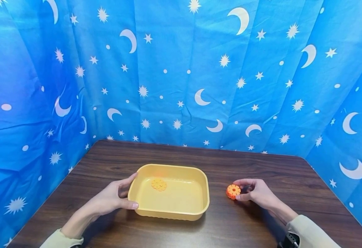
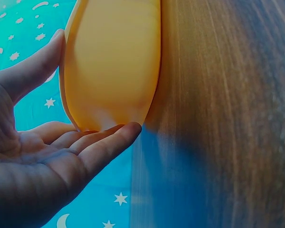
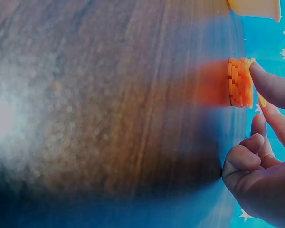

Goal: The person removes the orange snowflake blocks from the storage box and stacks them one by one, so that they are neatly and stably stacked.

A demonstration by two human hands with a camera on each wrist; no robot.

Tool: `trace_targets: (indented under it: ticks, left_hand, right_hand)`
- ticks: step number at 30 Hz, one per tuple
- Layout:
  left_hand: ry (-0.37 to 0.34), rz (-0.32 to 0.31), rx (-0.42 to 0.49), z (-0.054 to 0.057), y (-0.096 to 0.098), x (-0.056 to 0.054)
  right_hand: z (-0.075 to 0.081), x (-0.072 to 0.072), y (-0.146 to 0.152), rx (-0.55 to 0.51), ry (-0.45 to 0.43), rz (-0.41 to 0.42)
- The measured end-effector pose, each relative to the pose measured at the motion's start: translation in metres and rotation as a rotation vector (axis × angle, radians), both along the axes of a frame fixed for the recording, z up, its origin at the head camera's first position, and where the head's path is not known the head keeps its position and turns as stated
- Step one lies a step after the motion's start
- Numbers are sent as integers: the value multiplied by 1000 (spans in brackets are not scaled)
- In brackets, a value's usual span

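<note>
A yellow rectangular basin (image 1: 171, 214) stands on the table in front of me. My left hand (image 1: 109, 198) holds its left end, thumb at the front corner and index finger near the back corner. In the left wrist view, rather straight fingers (image 2: 109, 145) lie against the basin's end wall. Inside the basin, toward the left, lie flat orange-yellow notched discs (image 1: 159, 185), apparently overlapping. To the basin's right stands a short stack of orange notched discs (image 3: 238, 83). My right hand (image 1: 256, 193) pinches its upper part between thumb and index finger, with the other fingers curled.
A dark wood-grain table (image 1: 261, 165) bears everything. Blue cloth (image 1: 181, 79) with white moons and stars hangs behind the table and along both sides. A black strapped device (image 1: 290, 240) sits at the right wrist, beside a pale sleeve (image 1: 311, 232).
</note>
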State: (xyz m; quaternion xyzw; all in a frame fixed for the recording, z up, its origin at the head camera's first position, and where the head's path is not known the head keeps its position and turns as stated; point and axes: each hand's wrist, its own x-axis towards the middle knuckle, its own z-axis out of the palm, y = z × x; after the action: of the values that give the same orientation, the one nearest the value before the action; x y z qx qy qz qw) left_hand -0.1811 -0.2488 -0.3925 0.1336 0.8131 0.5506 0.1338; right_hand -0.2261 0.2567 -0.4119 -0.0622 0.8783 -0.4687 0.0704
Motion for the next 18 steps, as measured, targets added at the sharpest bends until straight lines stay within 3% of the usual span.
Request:
trace_targets:
  ticks: [18]
  left_hand:
    - [7, 0, -1, 0, 0, 0]
  right_hand:
    - [3, -2, 3, -32, 37, 35]
